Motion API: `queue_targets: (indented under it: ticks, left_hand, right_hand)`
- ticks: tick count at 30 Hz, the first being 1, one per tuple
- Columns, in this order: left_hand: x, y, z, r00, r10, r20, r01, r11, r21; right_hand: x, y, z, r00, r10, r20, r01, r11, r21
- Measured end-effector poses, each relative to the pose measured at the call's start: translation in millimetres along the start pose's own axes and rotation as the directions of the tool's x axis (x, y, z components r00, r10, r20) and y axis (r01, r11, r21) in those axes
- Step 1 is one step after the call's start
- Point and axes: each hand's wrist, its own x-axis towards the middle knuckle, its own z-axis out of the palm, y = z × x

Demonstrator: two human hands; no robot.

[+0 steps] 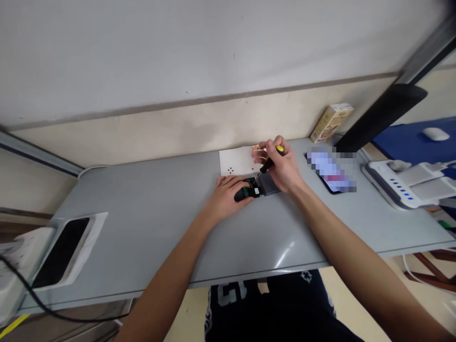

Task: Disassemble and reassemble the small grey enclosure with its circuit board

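Note:
My right hand (283, 166) is closed round the black handle of a screwdriver (268, 165) with a yellow end. Its shaft slants down to the left, to an opened black device (255, 192) with a green circuit board showing inside. My left hand (228, 195) grips this device from the left, fingers along its far side and thumb at the near side. The device lies at a grey block (270, 183), partly hidden under my right hand. Whether the tip touches a screw is too small to tell. Behind both hands lies a white sheet (235, 157) with several small dark specks.
To the right lie a phone (329, 173) with a lit, blurred screen and a white power strip (388, 185) with plugs. A carton (331, 122) and a black post (381, 116) stand behind. A dark phone (62, 251) on white paper lies left, beside a cable (32, 294).

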Motion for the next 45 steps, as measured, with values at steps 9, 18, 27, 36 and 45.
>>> queue_targets:
  ticks: [9, 18, 27, 36, 45]
  left_hand:
    - [0.6, 1.0, -1.8, 1.000, -0.007, 0.015, 0.007, 1.000, 0.014]
    - [0.1, 0.8, -2.5, 1.000, 0.009, 0.018, -0.010, 1.000, 0.015]
    - [0.7, 1.4, -2.9, 0.999, -0.011, 0.033, 0.010, 1.000, 0.011]
    - [-0.6, -0.5, -0.8, 1.000, 0.003, 0.004, -0.003, 1.000, 0.011]
    - [-1.2, -0.8, -0.4, 1.000, 0.017, -0.016, -0.016, 0.999, 0.030]
  right_hand:
    - [0.7, -5.4, -1.1, 0.992, 0.084, 0.097, -0.088, 0.995, 0.046]
    - [0.4, 3.0, -6.1, 0.985, 0.075, 0.152, -0.084, 0.995, 0.052]
    - [-1.3, -5.0, -7.1, 0.987, 0.106, 0.123, -0.117, 0.989, 0.086]
    - [2.3, -7.3, -5.2, 0.982, 0.108, 0.157, -0.125, 0.987, 0.104]
    - [2.8, 3.3, -6.4, 0.998, 0.031, 0.049, -0.033, 0.999, 0.043]
